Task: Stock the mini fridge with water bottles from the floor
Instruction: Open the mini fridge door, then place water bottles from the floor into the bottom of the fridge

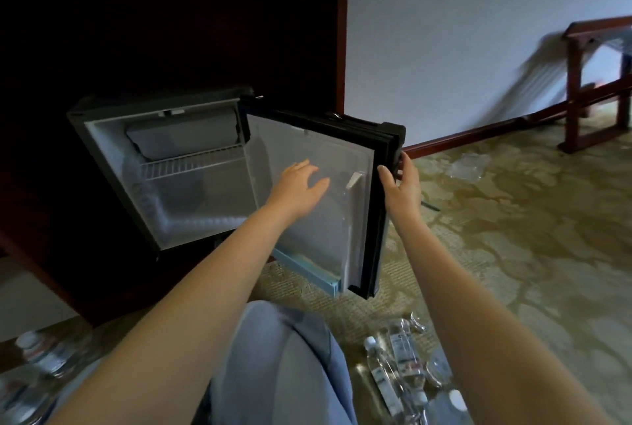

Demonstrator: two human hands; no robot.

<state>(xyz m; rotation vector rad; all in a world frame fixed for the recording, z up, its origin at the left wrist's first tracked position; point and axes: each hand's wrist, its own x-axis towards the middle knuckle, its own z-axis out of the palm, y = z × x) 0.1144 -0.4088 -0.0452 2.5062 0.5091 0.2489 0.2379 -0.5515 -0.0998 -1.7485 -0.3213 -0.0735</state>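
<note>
Ahead, in the head view, the fridge (pixel 164 168) sits in a dark cabinet (pixel 171 14), its door (pixel 325 236) swung open to the right. The right hand (pixel 403 181) grasps the door's outer edge, fingers curled round it. The left hand (pixel 301 181) hovers loose and spread before the door's liner, holding nothing; its forearm crosses the fridge mouth. Bottles (pixel 396 366) lie on the carpet (pixel 513 253) at lower right, more bottles (pixel 37 356) at lower left, a bent knee (pixel 280 363) between them. A wooden rack (pixel 598 82) stands far right by the wall.
</note>
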